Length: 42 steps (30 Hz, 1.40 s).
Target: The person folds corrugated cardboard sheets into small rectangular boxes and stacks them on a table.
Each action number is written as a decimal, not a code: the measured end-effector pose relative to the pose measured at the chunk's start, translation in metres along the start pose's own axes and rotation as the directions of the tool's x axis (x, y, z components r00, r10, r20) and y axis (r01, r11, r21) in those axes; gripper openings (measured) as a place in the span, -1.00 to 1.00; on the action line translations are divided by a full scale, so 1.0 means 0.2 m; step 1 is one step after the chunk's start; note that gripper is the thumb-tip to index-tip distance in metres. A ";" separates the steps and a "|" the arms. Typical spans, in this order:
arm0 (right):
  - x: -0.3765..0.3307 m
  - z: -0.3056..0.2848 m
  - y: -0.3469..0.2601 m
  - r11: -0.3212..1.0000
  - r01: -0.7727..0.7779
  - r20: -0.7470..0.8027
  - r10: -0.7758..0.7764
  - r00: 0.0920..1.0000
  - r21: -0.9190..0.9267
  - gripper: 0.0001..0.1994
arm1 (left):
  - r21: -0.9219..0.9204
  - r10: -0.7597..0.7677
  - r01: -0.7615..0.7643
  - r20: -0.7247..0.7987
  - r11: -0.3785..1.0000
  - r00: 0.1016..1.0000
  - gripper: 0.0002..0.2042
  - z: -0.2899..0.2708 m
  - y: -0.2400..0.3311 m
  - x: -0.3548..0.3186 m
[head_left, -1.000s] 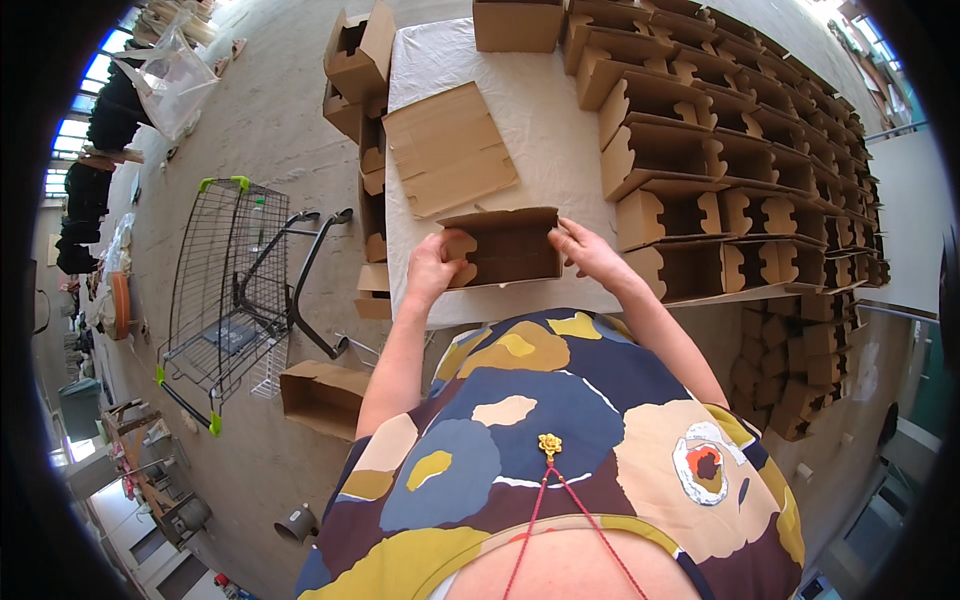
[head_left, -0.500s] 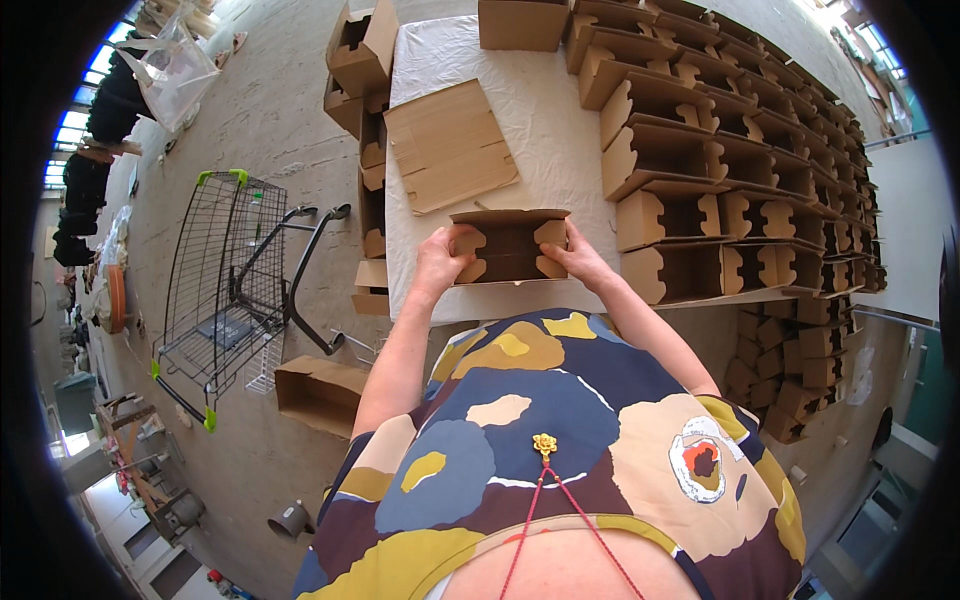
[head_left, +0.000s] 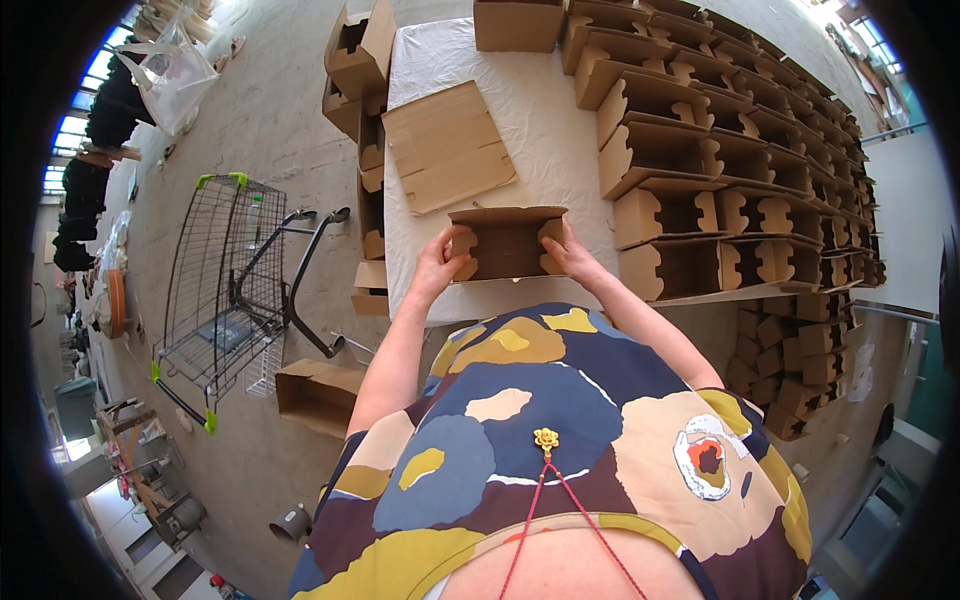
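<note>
Grey, scuffed floor (head_left: 270,120) spreads beneath everything, and on it stands a long bench (head_left: 560,130) covered with a creased white cloth. Rows of open brown boxes (head_left: 740,160) fill the bench's right side, packed close together with their notched end flaps showing. To the left, well apart from the bench, stands a black wire shopping cart (head_left: 225,290) with bright green corner pieces. More brown boxes lie in a loose pile (head_left: 800,360) below the bench's right end, and a column of boxes (head_left: 362,75) runs along its left edge. A flat cardboard sheet (head_left: 450,150) lies askew on the cloth, just beyond the hands. One open box (head_left: 318,395) sits on the floor between cart and person.

The cardboard box in hand (head_left: 508,245) is at the bench's near edge, in front of the person, its open side facing up toward them. The left hand (head_left: 436,265) has its fingers pinching the left end of that box; the right hand (head_left: 575,255) grips the opposite end, thumb inside against the flap, fingers around the outer side.
</note>
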State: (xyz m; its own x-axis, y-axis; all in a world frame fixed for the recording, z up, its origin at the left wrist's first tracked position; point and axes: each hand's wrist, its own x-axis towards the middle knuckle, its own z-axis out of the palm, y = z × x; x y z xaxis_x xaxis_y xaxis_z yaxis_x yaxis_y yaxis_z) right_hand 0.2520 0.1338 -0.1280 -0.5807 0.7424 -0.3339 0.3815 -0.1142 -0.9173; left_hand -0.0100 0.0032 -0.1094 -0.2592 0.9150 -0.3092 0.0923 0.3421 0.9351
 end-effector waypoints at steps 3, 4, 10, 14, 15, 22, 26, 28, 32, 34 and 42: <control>-0.02 -0.02 -0.01 0.997 -0.055 -0.014 0.055 0.998 -0.047 -0.27 | 0.325 0.164 -0.143 -0.038 0.935 0.986 -0.58 -0.04 0.02 -0.05; -0.03 -0.04 -0.01 0.994 -0.106 -0.028 0.106 0.994 -0.024 -0.28 | 0.297 0.185 -0.157 -0.067 0.942 0.981 -0.60 -0.05 0.03 -0.06; -0.22 -0.21 -0.12 0.952 0.261 -0.138 -0.283 0.949 -0.159 -0.58 | 0.303 0.345 -0.329 0.001 0.894 0.938 -0.55 -0.08 0.22 -0.22; -0.29 -0.21 -0.21 0.868 0.399 0.114 -0.382 0.917 -0.296 -0.65 | 0.356 0.325 -0.364 0.168 0.861 0.931 -0.44 -0.10 0.22 -0.27; -0.30 -0.19 -0.21 0.842 0.413 0.163 -0.379 0.911 -0.347 -0.62 | 0.376 0.328 -0.377 0.190 0.847 0.925 -0.46 -0.09 0.22 -0.27; -0.29 -0.16 -0.28 0.672 0.452 0.216 -0.408 0.887 -0.587 -0.61 | 0.401 0.299 -0.353 0.191 0.845 0.935 -0.64 -0.07 0.21 -0.22; -0.28 -0.12 -0.28 0.649 0.415 0.177 -0.401 0.899 -0.638 -0.68 | 0.441 0.319 -0.357 0.159 0.824 0.934 -0.74 -0.05 0.19 -0.19; -0.26 -0.10 -0.27 0.691 0.362 0.105 -0.386 0.917 -0.625 -0.73 | 0.527 0.294 -0.324 0.142 0.786 0.945 -0.78 -0.03 0.17 -0.17; -0.21 -0.05 -0.24 0.719 0.309 -0.009 -0.401 0.916 -0.623 -0.79 | 0.510 0.335 -0.245 -0.091 0.825 0.938 -0.80 0.06 0.16 -0.12; -0.20 -0.04 -0.23 0.709 0.317 -0.050 -0.444 0.894 -0.630 -0.76 | 0.443 0.280 -0.173 -0.190 0.880 0.941 -0.73 0.09 0.18 -0.10; -0.13 0.00 0.00 0.910 0.095 -0.226 -0.199 0.953 -0.403 -0.31 | 0.450 0.394 -0.227 -0.323 0.864 0.861 -0.34 0.14 -0.13 -0.03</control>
State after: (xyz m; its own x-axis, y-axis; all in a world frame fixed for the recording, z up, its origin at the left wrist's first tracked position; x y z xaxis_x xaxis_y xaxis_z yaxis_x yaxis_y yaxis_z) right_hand 0.2682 0.1144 -0.1198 -0.4669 0.8800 -0.0867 0.5820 0.2321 -0.7793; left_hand 0.0155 -0.0057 -0.1356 -0.4970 0.8532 0.1584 0.5715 0.1844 0.7996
